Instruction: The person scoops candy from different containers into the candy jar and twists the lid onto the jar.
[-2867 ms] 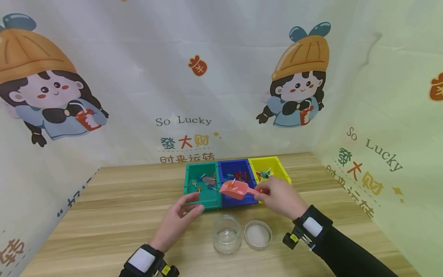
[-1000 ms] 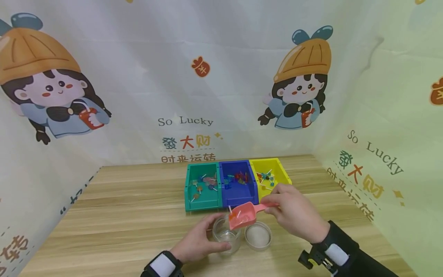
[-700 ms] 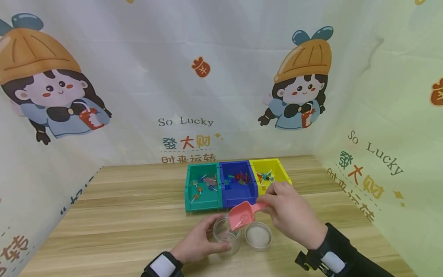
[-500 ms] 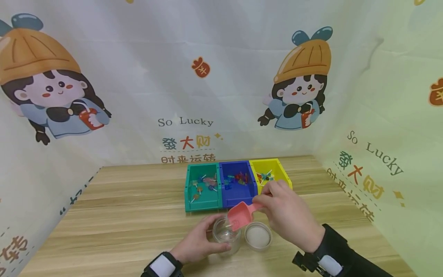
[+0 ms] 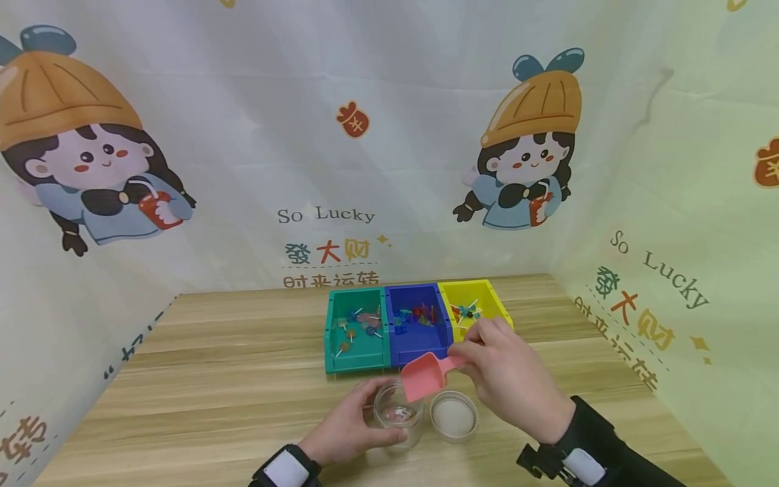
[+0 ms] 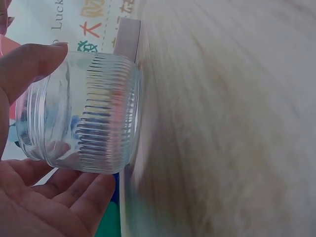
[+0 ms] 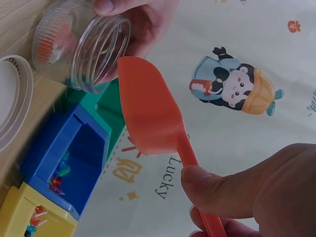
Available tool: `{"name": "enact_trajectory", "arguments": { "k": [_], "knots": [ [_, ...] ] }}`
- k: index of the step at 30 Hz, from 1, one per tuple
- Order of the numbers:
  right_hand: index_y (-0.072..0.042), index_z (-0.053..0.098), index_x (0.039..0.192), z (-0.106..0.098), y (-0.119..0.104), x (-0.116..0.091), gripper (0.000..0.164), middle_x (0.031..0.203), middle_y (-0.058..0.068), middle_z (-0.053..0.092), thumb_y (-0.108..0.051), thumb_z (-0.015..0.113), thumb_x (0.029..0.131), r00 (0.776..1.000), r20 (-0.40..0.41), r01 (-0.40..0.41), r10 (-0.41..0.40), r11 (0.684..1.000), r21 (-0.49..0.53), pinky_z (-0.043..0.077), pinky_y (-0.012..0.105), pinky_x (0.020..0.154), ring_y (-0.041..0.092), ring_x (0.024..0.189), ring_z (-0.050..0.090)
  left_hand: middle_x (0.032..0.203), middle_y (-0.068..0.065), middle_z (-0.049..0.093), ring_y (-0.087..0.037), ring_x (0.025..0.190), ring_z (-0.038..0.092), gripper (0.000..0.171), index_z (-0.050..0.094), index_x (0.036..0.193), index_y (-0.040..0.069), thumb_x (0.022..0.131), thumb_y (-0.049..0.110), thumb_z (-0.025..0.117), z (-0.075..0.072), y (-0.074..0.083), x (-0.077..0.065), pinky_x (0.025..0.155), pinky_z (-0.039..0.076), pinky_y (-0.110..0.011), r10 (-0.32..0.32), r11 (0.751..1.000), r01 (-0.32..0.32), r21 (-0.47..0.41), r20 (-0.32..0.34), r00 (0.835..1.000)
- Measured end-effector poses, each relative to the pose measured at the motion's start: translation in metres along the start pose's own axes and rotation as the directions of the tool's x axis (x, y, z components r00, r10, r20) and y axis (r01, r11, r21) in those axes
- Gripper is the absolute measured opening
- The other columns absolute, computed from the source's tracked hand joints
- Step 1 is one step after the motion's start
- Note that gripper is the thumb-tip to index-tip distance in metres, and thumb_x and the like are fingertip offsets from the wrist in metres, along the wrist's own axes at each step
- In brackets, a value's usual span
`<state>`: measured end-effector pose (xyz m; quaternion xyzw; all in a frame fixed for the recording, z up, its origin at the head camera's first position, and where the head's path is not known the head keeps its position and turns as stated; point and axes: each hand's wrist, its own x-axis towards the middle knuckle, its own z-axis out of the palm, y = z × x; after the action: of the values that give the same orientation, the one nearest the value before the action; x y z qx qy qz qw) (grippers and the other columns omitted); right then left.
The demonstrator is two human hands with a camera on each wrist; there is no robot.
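My left hand grips a clear glass jar standing on the table; in the left wrist view, thumb and fingers curl round its ribbed side. Small pinkish-orange pieces lie at the bottom of the jar, too small to identify. My right hand pinches the handle of a pink scoop, tilted at the jar's mouth. The right wrist view shows the scoop's underside close to the jar's open rim. From the head view, nothing is visible in the scoop.
Behind the jar, green, blue and yellow bins stand joined in a row. Small coloured pieces, some with white sticks, lie inside them. A round lid rests right of the jar. Printed cloth hangs behind the table.
My left hand has come to the jar and taken hold. The scoop has moved from the bins to the jar and tipped; its stick-like pieces have left it, and pieces now show in the jar.
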<state>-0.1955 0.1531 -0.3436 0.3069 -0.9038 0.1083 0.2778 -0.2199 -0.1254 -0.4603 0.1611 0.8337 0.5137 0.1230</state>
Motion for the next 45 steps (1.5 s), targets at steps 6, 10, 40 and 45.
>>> {"name": "enact_trajectory", "arguments": {
  "k": [6, 10, 40, 45],
  "knots": [
    [-0.013, 0.086, 0.104, 0.001, -0.001, -0.002, 0.02, 0.092, -0.004, 0.06, -0.013, 0.094, 0.086, 1.0, -0.003, -0.011, 0.011, 1.0, 0.001, 0.054, 0.025, 0.075, 0.012, 0.089, 0.05, 0.159, -0.014, 0.058, -0.041, 0.145, 0.055, 0.084, 0.053, 0.159, 0.014, 0.088, 0.031, 0.095, -0.001, 0.001, 0.0, 0.12, 0.045, -0.072, -0.002, 1.0, 0.002, 0.005, 0.005, 1.0],
    [-0.013, 0.086, 0.104, 0.001, -0.001, -0.002, 0.02, 0.092, -0.004, 0.059, -0.013, 0.094, 0.086, 1.0, -0.004, -0.013, 0.013, 1.0, 0.008, 0.053, 0.025, 0.075, 0.012, 0.089, 0.049, 0.16, -0.015, 0.057, -0.041, 0.146, 0.054, 0.085, 0.053, 0.159, 0.013, 0.088, 0.031, 0.095, -0.002, 0.001, 0.0, 0.121, 0.045, -0.072, -0.006, 1.0, 0.006, 0.006, 0.011, 1.0],
    [-0.006, 0.086, 0.111, 0.007, 0.018, 0.01, 0.024, 0.087, -0.001, 0.055, -0.009, 0.092, 0.088, 0.983, 0.008, -0.186, 0.186, 0.98, 0.075, 0.044, 0.03, 0.074, 0.018, 0.088, 0.048, 0.141, -0.01, 0.07, -0.023, 0.114, 0.066, 0.034, 0.073, 0.14, 0.016, 0.112, 0.033, 0.065, -0.048, 0.014, 0.007, 0.081, 0.059, -0.023, 0.01, 1.0, -0.018, -0.01, -0.492, 0.87],
    [-0.003, 0.084, 0.113, 0.012, 0.024, 0.015, 0.025, 0.082, 0.0, 0.048, -0.011, 0.09, 0.091, 0.973, 0.007, -0.231, 0.231, 0.968, 0.099, 0.037, 0.03, 0.072, 0.018, 0.086, 0.045, 0.14, -0.015, 0.069, -0.026, 0.115, 0.067, 0.036, 0.072, 0.143, 0.014, 0.113, 0.031, 0.062, -0.057, 0.008, 0.013, 0.081, 0.058, -0.023, -0.014, 1.0, 0.003, -0.02, -0.553, 0.833]
  ]
}}
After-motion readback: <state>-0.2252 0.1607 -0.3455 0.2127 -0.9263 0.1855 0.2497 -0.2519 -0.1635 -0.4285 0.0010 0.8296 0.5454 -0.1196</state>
